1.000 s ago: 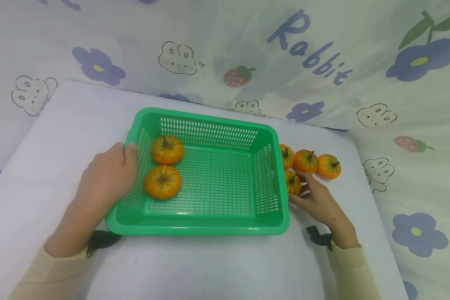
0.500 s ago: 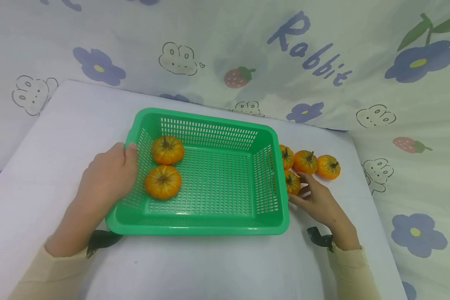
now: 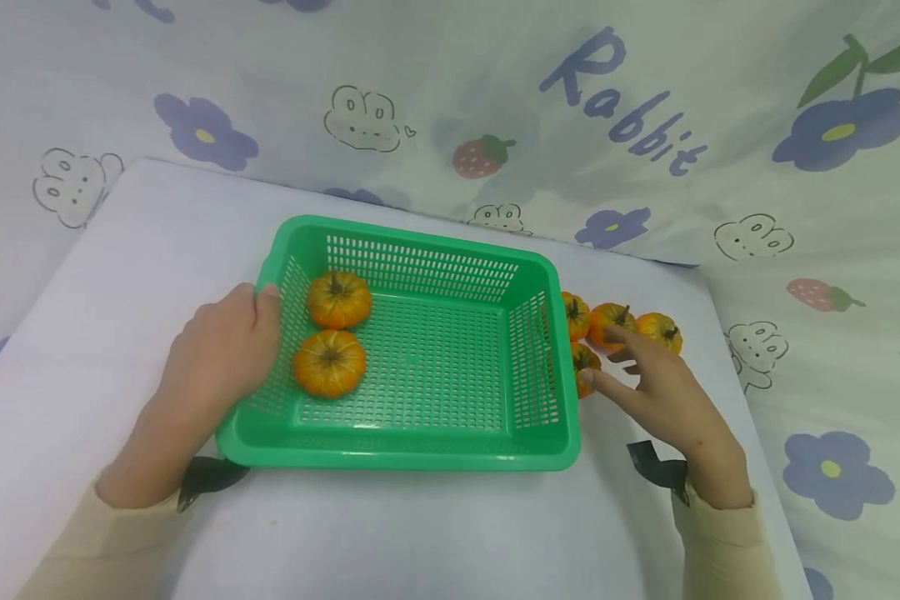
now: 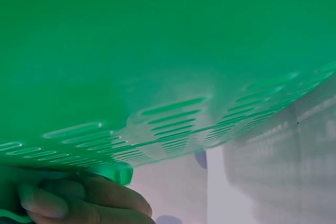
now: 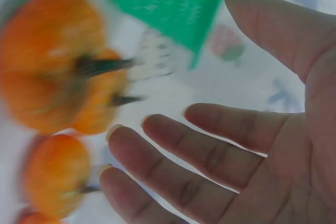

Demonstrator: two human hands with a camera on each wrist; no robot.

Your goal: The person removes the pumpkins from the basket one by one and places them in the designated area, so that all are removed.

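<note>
My left hand (image 3: 225,350) grips the left rim of a green plastic basket (image 3: 412,461); in the left wrist view its curled fingers (image 4: 100,200) show under the rim beside the slotted wall. Two small orange pumpkins lie in the basket's left part, a rear pumpkin (image 3: 339,300) and a front pumpkin (image 3: 329,364). My right hand (image 3: 667,396) is off the basket's right side, fingers spread and holding nothing. Nearest to it is a pumpkin (image 3: 587,367), partly hidden by the basket. In the right wrist view the open palm (image 5: 273,171) faces a blurred pumpkin (image 5: 50,61).
Behind my right hand, a row holds a pumpkin (image 3: 574,315) by the basket wall, a middle pumpkin (image 3: 610,322) and an outer pumpkin (image 3: 660,331). A white cloth (image 3: 420,533) covers the table. Printed fabric (image 3: 435,75) hangs along the back and right side.
My right hand has let go of the pumpkin beside the basket and drawn back to the right, its fingers opening. My left hand keeps its grip on the rim.
</note>
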